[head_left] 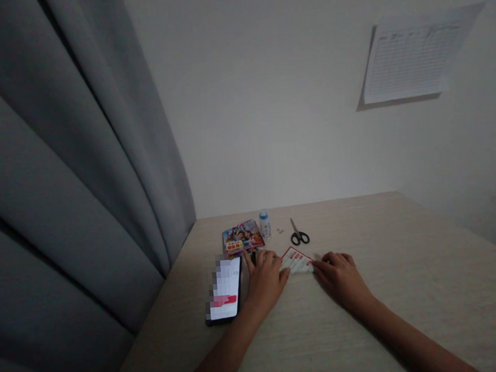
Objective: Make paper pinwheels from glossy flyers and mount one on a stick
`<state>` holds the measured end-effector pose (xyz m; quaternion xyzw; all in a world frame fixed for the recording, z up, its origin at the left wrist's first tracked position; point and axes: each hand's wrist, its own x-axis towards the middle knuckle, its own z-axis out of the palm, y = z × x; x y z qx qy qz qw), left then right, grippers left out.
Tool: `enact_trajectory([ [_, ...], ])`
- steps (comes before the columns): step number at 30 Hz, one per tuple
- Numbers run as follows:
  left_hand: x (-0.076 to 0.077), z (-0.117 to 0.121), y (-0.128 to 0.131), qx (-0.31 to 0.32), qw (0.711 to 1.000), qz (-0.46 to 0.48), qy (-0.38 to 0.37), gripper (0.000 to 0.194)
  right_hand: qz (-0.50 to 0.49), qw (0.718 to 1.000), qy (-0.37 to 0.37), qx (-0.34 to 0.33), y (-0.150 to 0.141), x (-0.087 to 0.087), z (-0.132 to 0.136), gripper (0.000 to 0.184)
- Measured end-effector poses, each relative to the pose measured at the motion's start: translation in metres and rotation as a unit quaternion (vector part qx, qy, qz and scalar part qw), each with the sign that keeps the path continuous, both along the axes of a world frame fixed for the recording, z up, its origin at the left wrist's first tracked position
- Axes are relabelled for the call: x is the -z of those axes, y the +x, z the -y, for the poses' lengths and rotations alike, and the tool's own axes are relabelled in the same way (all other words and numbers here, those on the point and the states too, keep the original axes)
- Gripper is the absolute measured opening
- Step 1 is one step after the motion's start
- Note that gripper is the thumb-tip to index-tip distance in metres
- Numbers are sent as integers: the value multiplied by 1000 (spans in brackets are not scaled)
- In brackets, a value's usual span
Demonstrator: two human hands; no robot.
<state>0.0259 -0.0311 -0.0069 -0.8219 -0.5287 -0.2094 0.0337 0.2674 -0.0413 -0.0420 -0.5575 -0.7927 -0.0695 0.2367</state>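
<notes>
A small printed paper with a red border point(296, 260) lies on the table between my hands. My right hand point(338, 273) pinches its right corner between thumb and fingers. At the paper's left side rests my left hand point(266, 275), palm down with fingers spread; its thumb is by the paper's edge. A dark object, too small to make out, shows by the left fingers. Just left of that hand lies a phone point(226, 289) with its screen lit. Scissors with black handles point(299, 237) lie closed beyond the paper.
Behind my left hand are a colourful printed booklet point(243, 235) and a small clear bottle with a blue cap point(265, 224). A few tiny pale pieces point(280, 231) lie beside the bottle. A grey curtain point(82, 192) hangs along the table's point(408, 288) left side; a wall stands behind.
</notes>
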Motion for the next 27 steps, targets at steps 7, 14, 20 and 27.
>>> enact_trajectory([
  [7,9,-10,15,84,996,-4,-33,42,-2,1000,5,-2,1,2,-1,24],
  [14,20,-7,20,73,997,2,-35,41,-8,1000,1,-1,-1,0,0,24],
  [20,20,-7,20,62,997,-18,-38,42,-16,1000,-11,2,-2,-1,1,23],
  [27,20,-9,21,57,997,-37,-41,43,-21,1000,-16,6,-4,-2,2,24],
])
